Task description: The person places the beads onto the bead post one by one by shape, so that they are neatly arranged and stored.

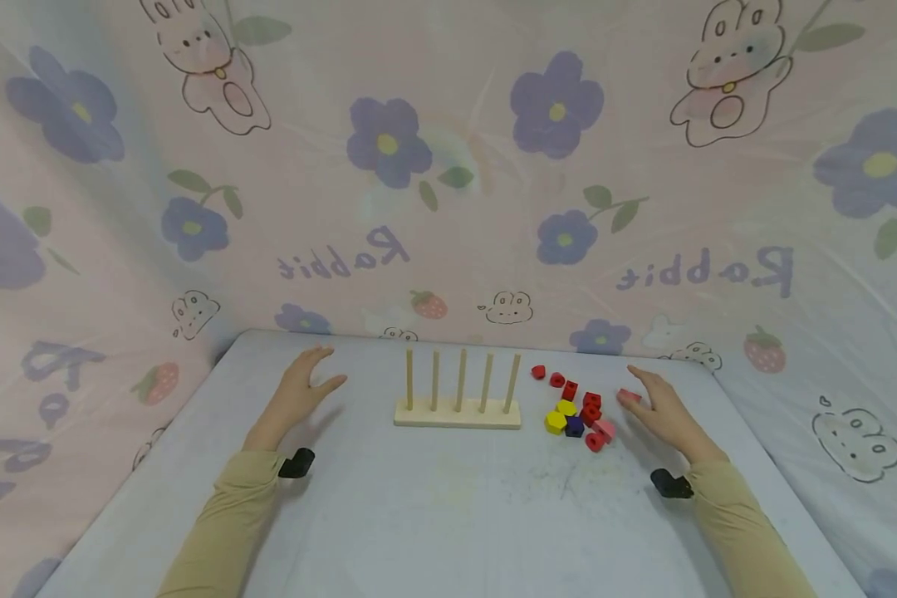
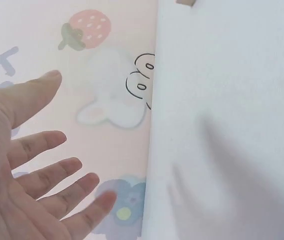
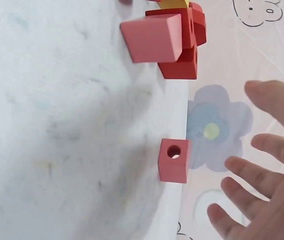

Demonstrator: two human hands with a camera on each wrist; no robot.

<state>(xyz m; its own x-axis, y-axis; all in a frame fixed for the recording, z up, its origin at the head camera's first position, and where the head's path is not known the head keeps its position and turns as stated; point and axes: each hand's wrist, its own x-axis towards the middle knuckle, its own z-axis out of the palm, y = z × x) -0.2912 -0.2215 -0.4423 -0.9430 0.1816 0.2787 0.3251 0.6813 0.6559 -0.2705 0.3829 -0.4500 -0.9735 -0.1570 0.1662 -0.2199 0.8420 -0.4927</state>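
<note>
My left hand (image 1: pixel 296 399) is held over the left part of the table, fingers spread and holding nothing; the left wrist view shows its palm side and separate fingertips. To its right stands a wooden rack (image 1: pixel 458 419) with several upright pegs, all bare. My right hand (image 1: pixel 665 415) hovers at the right with relaxed fingers. Nearest to it lies a pink block with a round hole (image 3: pixel 173 162), apart from the fingers in the right wrist view. Between rack and right hand lie red blocks (image 1: pixel 571 389), yellow hexagonal blocks (image 1: pixel 556 423), a dark purple block (image 1: pixel 575 427) and another pink block (image 1: pixel 604 429).
The white table (image 1: pixel 419 515) is slightly smudged in front of the blocks. Behind it and at both sides hangs a curtain (image 1: pixel 478 208) printed with rabbits and flowers. Each wrist carries a small black camera mount, such as the left one (image 1: pixel 296 463).
</note>
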